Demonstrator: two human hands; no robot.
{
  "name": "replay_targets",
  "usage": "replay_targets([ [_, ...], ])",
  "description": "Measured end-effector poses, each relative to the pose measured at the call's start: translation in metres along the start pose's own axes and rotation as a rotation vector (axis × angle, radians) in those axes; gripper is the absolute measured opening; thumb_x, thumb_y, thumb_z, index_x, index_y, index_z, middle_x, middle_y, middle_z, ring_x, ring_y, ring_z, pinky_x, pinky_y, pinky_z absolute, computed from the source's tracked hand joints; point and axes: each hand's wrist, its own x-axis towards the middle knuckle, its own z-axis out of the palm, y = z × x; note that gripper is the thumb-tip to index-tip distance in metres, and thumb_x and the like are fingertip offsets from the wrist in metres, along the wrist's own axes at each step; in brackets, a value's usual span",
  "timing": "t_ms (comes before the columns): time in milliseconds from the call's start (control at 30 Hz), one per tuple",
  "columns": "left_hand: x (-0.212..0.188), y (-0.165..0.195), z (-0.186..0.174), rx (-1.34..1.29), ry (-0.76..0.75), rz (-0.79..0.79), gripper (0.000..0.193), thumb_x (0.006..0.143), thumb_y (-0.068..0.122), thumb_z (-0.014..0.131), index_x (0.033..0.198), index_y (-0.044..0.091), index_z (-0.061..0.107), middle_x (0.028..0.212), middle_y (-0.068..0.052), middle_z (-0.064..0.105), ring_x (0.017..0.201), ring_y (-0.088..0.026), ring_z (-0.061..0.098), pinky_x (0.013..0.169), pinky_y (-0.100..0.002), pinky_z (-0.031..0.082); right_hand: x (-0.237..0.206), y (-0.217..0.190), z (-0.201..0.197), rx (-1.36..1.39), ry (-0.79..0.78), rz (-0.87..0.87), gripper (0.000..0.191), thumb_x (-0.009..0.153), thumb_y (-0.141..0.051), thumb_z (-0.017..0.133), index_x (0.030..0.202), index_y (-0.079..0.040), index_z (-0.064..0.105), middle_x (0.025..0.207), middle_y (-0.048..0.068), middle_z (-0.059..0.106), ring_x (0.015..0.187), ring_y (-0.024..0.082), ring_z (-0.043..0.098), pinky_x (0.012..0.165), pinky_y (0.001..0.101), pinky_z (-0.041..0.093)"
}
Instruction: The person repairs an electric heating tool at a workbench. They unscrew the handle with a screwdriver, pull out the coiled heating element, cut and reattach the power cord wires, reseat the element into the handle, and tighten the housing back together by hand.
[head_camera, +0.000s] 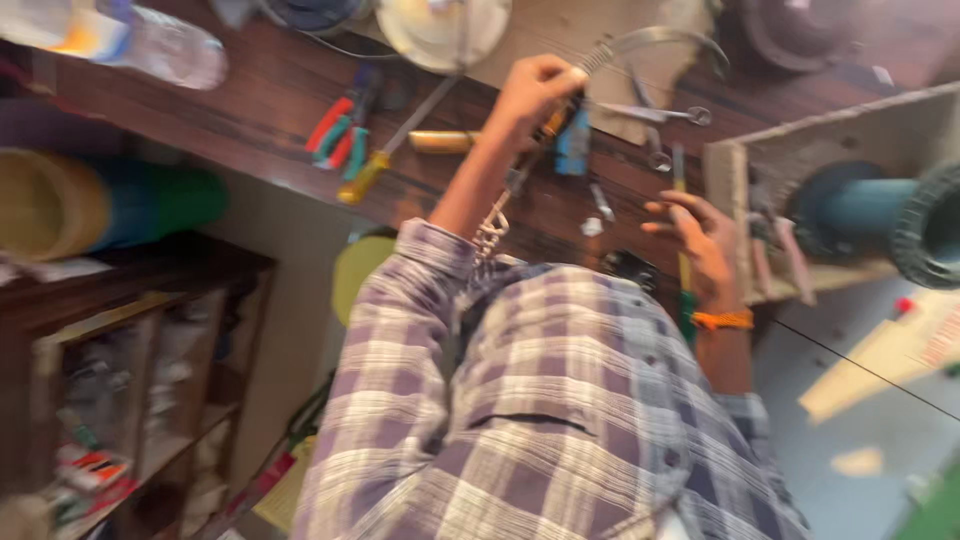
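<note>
The view is blurred. My left hand (535, 92) is raised over the dark wooden bench (260, 110), closed on a tool with an orange-and-black handle (556, 122). A coiled metal cord (655, 40) curves away from the fist to the right. My right hand (700, 238), with an orange band at the wrist, lies lower on the bench with its fingers apart. It rests over a thin screwdriver with a green handle (684, 285); I cannot tell whether it grips it. My checked shirt fills the bottom of the view.
Red-and-green-handled pliers (335, 132), a yellow-handled screwdriver (365, 175), a wooden-handled tool (440, 142) and metal scissors (660, 115) lie on the bench. A wooden box (735, 170) at right holds a teal cylinder with a black ring (925, 225). A shelved cabinet (130, 380) stands at left.
</note>
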Motion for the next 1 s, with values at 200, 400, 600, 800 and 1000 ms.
replay_targets([
  [200, 0.002, -0.010, 0.020, 0.030, -0.104, 0.147, 0.021, 0.088, 0.022, 0.079, 0.090, 0.001, 0.074, 0.081, -0.002, 0.071, 0.072, -0.009, 0.061, 0.064, -0.026, 0.050, 0.004, 0.003, 0.002, -0.029, 0.028, -0.066, 0.030, 0.104, -0.015, 0.058, 0.128, 0.001, 0.065, 0.114, 0.014, 0.071, 0.089, 0.022, 0.073, 0.084, 0.0331, 0.059],
  [400, -0.044, -0.040, 0.056, 0.255, -0.299, 0.089, 0.022, 0.088, 0.023, 0.077, 0.090, 0.002, 0.071, 0.076, -0.002, 0.071, 0.067, -0.009, 0.062, 0.059, -0.029, 0.051, -0.005, 0.013, -0.003, -0.013, 0.017, -0.071, 0.027, 0.105, -0.012, 0.059, 0.128, 0.001, 0.064, 0.113, 0.012, 0.070, 0.090, 0.019, 0.070, 0.085, 0.0311, 0.058],
  [600, -0.057, -0.039, 0.062, 0.290, -0.427, -0.081, 0.022, 0.087, 0.021, 0.077, 0.090, 0.001, 0.069, 0.074, -0.003, 0.066, 0.053, -0.008, 0.053, 0.044, -0.029, 0.041, -0.018, 0.047, -0.006, 0.156, 0.085, -0.065, 0.024, 0.107, -0.012, 0.058, 0.127, -0.001, 0.064, 0.110, 0.009, 0.070, 0.086, 0.014, 0.068, 0.080, 0.0287, 0.059],
  [800, -0.024, -0.033, 0.053, 0.253, -0.385, -0.067, 0.023, 0.089, 0.022, 0.078, 0.088, 0.001, 0.068, 0.067, -0.002, 0.062, 0.045, -0.008, 0.051, 0.038, -0.027, 0.038, -0.017, 0.064, 0.003, -0.103, 0.160, 0.020, 0.021, 0.104, -0.014, 0.060, 0.119, -0.003, 0.069, 0.102, 0.007, 0.072, 0.080, 0.011, 0.066, 0.073, 0.0250, 0.056],
  [1000, 0.007, -0.034, 0.046, 0.061, -0.325, -0.010, 0.025, 0.092, 0.025, 0.080, 0.094, 0.002, 0.073, 0.073, 0.001, 0.067, 0.053, -0.007, 0.056, 0.045, -0.028, 0.044, -0.019, 0.070, 0.000, -0.122, 0.172, -0.031, 0.020, 0.106, -0.014, 0.060, 0.119, -0.001, 0.069, 0.101, 0.008, 0.072, 0.081, 0.010, 0.067, 0.074, 0.0244, 0.056],
])
